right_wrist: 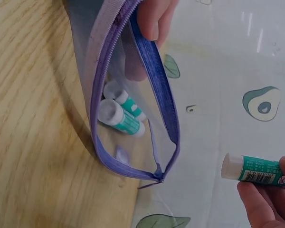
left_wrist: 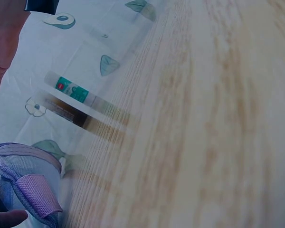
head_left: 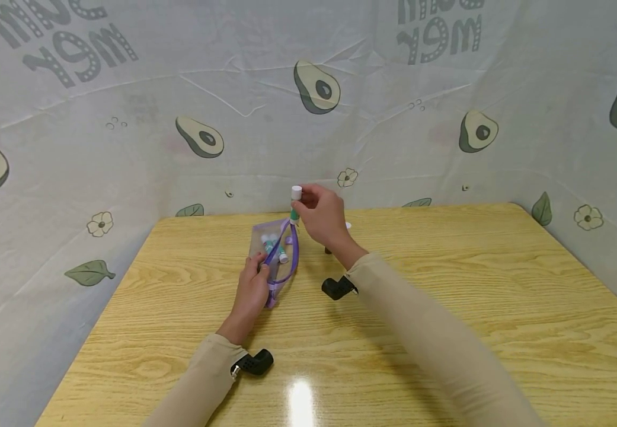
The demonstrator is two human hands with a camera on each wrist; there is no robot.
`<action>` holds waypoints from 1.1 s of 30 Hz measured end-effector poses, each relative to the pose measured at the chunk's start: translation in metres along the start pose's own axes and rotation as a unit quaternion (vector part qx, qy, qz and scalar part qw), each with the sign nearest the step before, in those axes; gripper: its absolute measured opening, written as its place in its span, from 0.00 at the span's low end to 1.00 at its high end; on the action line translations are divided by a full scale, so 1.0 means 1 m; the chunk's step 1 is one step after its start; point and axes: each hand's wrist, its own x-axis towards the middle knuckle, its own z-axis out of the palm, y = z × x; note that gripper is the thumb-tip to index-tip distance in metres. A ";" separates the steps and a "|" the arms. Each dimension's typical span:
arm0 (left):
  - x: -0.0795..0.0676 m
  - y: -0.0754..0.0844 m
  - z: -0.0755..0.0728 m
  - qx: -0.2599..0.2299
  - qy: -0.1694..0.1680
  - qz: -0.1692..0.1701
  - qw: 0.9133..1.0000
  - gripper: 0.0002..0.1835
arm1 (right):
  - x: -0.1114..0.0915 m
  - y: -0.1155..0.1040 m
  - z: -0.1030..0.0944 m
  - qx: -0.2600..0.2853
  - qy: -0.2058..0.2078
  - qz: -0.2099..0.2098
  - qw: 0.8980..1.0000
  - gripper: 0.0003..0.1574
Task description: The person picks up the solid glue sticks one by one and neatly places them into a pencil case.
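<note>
A see-through zip pouch (head_left: 258, 232) with purple edging lies on the table, its mouth held apart. My left hand (head_left: 252, 287) grips the pouch by its rim; in the right wrist view its fingers (right_wrist: 152, 19) bend over the blue-purple zip edge (right_wrist: 156, 76). Two glue sticks (right_wrist: 121, 117) with green labels and white caps show inside. My right hand (head_left: 326, 216) pinches another glue stick (head_left: 296, 194) upright, just above the far end of the pouch. From the right wrist view, this glue stick (right_wrist: 256, 169) is outside the mouth, between thumb and fingers.
Beyond my right hand, another green-labelled glue stick (left_wrist: 73, 90) stands on the wooden table (head_left: 447, 284) beside a dark brown stick-like item (left_wrist: 64, 109). A white cloth (head_left: 265, 136) printed with avocados hangs behind the table and along its sides.
</note>
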 end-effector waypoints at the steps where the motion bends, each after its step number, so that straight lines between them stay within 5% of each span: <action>1: 0.000 0.000 0.000 -0.001 -0.001 -0.001 1.000 0.28 | 0.000 0.001 0.002 -0.001 -0.001 0.004 1.000 0.25; 13: -0.002 0.002 -0.002 0.011 0.008 0.010 1.000 0.28 | -0.012 0.008 0.029 -0.051 -0.012 0.066 0.996 0.26; 33: 0.000 0.001 -0.002 -0.001 0.003 0.014 1.000 0.28 | -0.018 0.027 0.047 -0.053 0.009 0.128 0.990 0.21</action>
